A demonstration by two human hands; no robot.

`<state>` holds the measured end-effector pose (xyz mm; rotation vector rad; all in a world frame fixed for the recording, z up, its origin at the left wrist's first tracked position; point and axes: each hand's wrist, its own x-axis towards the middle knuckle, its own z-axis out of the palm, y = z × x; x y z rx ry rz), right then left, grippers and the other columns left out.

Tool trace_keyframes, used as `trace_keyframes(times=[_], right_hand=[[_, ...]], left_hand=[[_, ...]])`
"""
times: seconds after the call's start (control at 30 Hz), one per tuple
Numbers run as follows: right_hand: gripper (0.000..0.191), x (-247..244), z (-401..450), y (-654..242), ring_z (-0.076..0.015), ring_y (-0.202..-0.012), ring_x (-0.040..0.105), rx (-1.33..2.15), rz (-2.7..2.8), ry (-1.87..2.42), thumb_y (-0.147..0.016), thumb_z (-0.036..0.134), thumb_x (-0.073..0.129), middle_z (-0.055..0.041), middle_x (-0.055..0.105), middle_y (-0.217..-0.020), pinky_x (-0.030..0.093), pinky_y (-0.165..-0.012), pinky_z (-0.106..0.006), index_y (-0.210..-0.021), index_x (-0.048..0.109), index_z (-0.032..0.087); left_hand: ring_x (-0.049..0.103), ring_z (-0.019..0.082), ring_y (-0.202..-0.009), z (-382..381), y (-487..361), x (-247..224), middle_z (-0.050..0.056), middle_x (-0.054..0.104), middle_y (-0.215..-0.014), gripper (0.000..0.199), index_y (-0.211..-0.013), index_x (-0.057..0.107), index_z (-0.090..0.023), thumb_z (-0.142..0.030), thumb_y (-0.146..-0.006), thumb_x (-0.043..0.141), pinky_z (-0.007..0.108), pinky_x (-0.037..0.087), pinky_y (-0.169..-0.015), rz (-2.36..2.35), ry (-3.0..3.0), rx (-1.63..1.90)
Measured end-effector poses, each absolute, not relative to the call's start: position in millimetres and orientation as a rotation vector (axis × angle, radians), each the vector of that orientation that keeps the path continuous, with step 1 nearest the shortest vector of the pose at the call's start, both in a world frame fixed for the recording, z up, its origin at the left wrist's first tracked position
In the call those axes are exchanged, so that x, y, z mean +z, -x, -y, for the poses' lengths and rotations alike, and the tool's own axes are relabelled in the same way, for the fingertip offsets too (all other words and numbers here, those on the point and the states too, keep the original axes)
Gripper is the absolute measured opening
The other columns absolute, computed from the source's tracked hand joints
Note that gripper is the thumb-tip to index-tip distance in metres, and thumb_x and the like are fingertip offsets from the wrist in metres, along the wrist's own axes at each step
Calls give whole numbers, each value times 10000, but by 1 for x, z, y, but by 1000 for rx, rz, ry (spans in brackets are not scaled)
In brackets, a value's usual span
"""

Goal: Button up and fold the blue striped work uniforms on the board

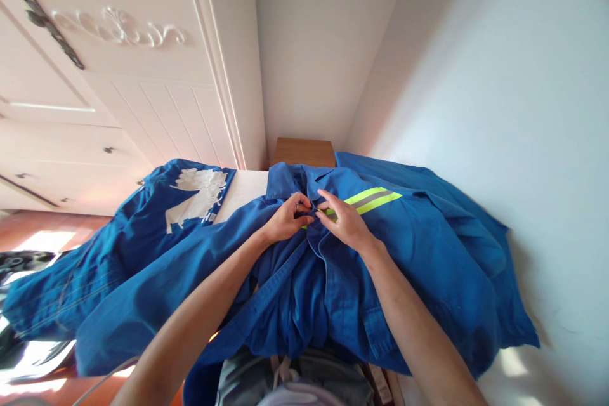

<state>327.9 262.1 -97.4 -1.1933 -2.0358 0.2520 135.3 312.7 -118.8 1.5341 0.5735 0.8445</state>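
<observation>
A blue work jacket (428, 247) with yellow-and-grey reflective strips lies spread before me, its collar (281, 183) at the far side. Both my hands meet at the front opening just below the collar. My left hand (289, 217) pinches the jacket's edge, thumb and fingers together. From the other side my right hand (346, 221) grips the facing edge between thumb and fingertips. Whatever small fastening lies between the fingertips is hidden. A reflective strip (378, 198) runs from beside my right hand across the chest. Gathered blue cloth hangs toward my body.
To the left, another blue garment (118, 254) carries a pale ragged-edged patch (200, 193). White cabinets (228, 63) with carved trim rise behind it. A brown wooden piece (304, 151) stands beyond the collar. The white wall (523, 108) borders the right side.
</observation>
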Motion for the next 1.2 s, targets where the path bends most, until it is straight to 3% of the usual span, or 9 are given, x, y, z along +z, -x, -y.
trace_keyframes(times=[0.43, 0.77, 0.97, 1.2], right_hand=[[519, -103, -264, -322, -231, -954, 674, 454, 1892, 1253, -912, 205, 519, -74, 698, -1001, 532, -903, -429, -1420, 418, 237], [395, -104, -264, -319, -199, -908, 644, 669, 1762, 1240, -930, 234, 469, -58, 659, -956, 512, -894, -407, -1324, 463, 214], [397, -99, -267, -322, -195, -879, 671, 930, 1505, 1221, -836, 359, 658, -49, 704, -943, 531, -835, -356, -1193, 579, 204], [618, -93, -266, -327, -190, -739, 698, 1168, 1180, 1251, -632, 426, 853, -36, 756, -844, 557, -731, -333, -1159, 651, 176]], left_hand=[[659, 187, -891, -311, -138, -120, 0, 654, -912, 226, -914, 488, -219, -165, -778, 660, 323, 518, -806, -799, -1935, 962], [677, 211, -873, -307, -137, -115, 21, 724, -930, 134, -951, 575, -215, -212, -867, 679, 330, 486, -784, -908, -2439, 1062], [663, 188, -752, -306, -135, -116, 21, 731, -833, 80, -922, 640, -198, -271, -936, 611, 321, 447, -717, -913, -2625, 1245], [634, 142, -774, -306, -132, -112, 79, 668, -1121, 260, -1136, 699, -268, -292, -1002, 477, 299, 463, -738, -781, -2823, 1346]])
